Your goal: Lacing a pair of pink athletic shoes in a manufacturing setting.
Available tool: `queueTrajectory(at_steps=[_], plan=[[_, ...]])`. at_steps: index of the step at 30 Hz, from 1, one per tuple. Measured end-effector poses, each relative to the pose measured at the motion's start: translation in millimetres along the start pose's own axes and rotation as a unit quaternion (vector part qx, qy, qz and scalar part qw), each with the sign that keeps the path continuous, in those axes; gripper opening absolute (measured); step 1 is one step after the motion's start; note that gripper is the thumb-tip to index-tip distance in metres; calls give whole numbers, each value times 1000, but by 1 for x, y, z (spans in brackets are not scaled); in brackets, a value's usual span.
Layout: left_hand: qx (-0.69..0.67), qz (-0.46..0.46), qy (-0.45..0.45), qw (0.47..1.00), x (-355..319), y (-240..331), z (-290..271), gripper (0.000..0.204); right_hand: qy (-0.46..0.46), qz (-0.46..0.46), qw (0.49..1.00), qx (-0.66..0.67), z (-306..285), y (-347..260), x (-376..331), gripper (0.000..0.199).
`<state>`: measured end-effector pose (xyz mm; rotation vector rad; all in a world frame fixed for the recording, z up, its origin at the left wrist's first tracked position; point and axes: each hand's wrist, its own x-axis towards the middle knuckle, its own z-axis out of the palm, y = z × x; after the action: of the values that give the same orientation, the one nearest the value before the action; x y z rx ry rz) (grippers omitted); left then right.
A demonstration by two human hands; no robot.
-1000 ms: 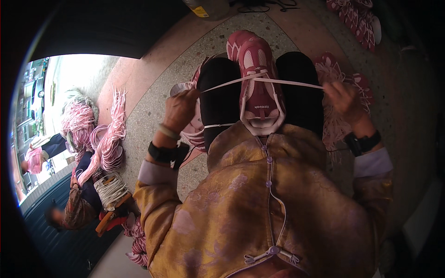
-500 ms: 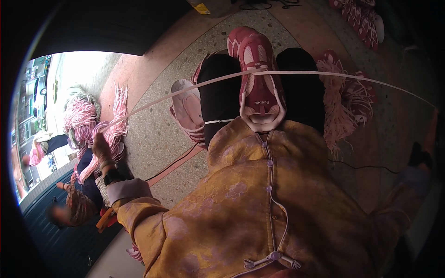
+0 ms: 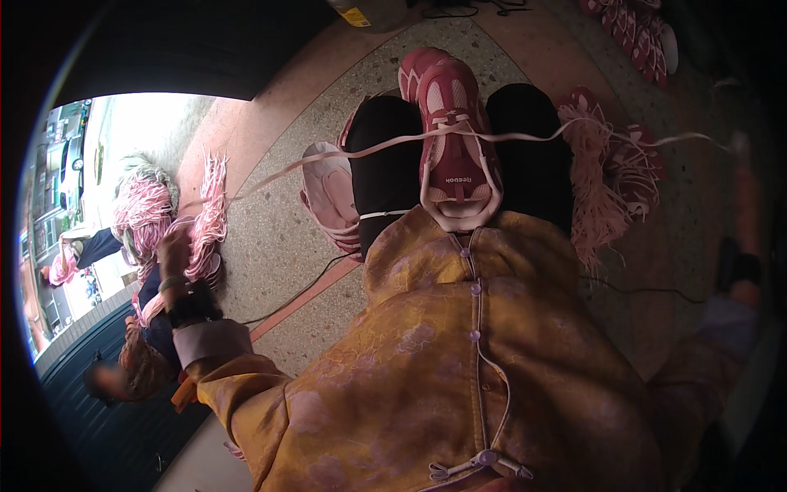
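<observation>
A dark pink sneaker [image 3: 452,164] sits between my knees, its toe pointing away and its open heel towards me. One long pale pink shoelace [image 3: 373,148] crosses its upper and runs out slackly to both sides. Far to the left, my left hand [image 3: 174,248] is closed near one end of the lace, smeared by motion. At the dim right rim, my right hand [image 3: 744,168] is closed by the other end, its fingers blurred. Another pink shoe [image 3: 326,193] lies beside my left knee.
Bundles of pink laces [image 3: 143,215] lie at the left beside another person [image 3: 147,353]. More laces [image 3: 586,180] hang by my right knee, near other pink shoes [image 3: 638,176]. A dark cable [image 3: 299,291] crosses the speckled floor. More shoes [image 3: 635,37] lie far right.
The lace was stretched taut over the sneaker and now hangs loose in waves. My left hand has shifted slightly left; my right hand has moved up and slightly inward.
</observation>
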<state>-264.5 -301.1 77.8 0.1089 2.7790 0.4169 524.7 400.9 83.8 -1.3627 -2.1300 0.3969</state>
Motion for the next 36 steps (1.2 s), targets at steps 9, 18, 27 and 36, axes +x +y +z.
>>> queueTrajectory(at_steps=[9, 18, 27, 36], plan=[[-220, 157, -434, 859, -168, 194, 169, 30, -519, 324, 656, 441, 235, -294, -152, 18], [-394, 144, -415, 807, -186, 266, 215, 18, -381, 226, 739, 508, 299, -338, -133, 18], [-503, 155, -381, 761, -184, 273, 223, 19, -371, 166, 773, 487, 328, -334, -97, 25], [-589, 117, -377, 705, -176, 243, 216, 13, -315, 162, 805, 475, 295, -328, -132, 16]])
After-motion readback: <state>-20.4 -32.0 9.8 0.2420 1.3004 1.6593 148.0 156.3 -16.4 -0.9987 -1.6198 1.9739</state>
